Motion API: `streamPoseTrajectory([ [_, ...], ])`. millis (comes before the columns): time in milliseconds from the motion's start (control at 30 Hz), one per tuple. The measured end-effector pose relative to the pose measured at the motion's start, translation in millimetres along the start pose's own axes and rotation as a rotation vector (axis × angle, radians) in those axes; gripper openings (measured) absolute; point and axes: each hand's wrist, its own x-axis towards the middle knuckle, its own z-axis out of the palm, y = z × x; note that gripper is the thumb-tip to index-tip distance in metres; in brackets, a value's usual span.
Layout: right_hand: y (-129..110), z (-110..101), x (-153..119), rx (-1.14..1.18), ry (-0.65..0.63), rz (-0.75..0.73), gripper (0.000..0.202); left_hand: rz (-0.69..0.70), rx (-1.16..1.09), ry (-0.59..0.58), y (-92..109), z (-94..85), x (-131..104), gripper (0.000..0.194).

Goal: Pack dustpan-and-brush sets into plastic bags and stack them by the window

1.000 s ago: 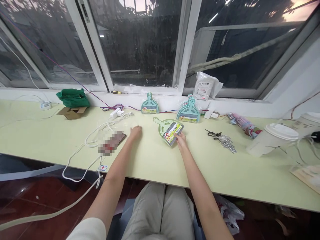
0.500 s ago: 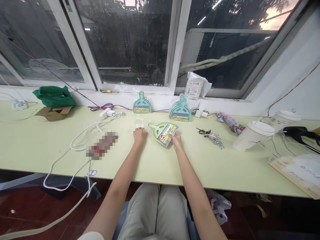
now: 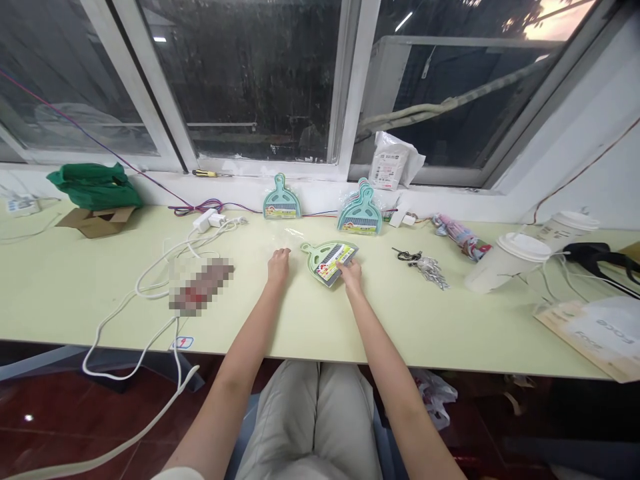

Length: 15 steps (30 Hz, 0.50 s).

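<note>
My right hand (image 3: 351,275) is closed on the lower right edge of a small green dustpan and brush set (image 3: 323,261). The set lies tilted over the table, its handle pointing to the upper left and a printed label across the grey bristles. My left hand (image 3: 279,267) is to its left, fingers curled together low over the table. Just beyond those fingers lies a clear plastic wrapper (image 3: 294,233); whether they touch it is hard to see. Against the wall stand one wrapped teal dustpan set (image 3: 281,199) and a stack of several wrapped dustpan sets (image 3: 361,212).
White cables (image 3: 145,273) and a blurred-out item (image 3: 200,287) lie on the left of the table (image 3: 320,333). A green bag (image 3: 95,185) rests on an opened carton (image 3: 95,223). To the right are keys (image 3: 433,272), a folded umbrella (image 3: 460,237) and paper cups (image 3: 505,263).
My left hand has drawn slightly left, away from the dustpan set, and the clear wrapper now shows beyond its fingers. My right hand keeps its hold. The view has tipped down a little.
</note>
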Motion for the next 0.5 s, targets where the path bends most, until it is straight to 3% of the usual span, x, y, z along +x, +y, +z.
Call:
streamPoseTrajectory([
  [133,1,13,-10,0.057,-0.011,0.144,0.028,0.101,-0.302,-0.030,13,-3.9,-6,0.030],
  [300,2,18,-16,0.140,0.022,0.138,0.024,0.135,-0.633,-0.049,31,-12.1,-12,0.023],
  [400,1,18,-15,0.186,0.050,0.143,0.022,0.069,-0.748,0.081,43,-16.2,-17,0.031],
  [500,-1,18,-15,0.206,0.036,0.106,0.024,-0.094,-0.694,0.380,50,-16.1,-17,0.062],
])
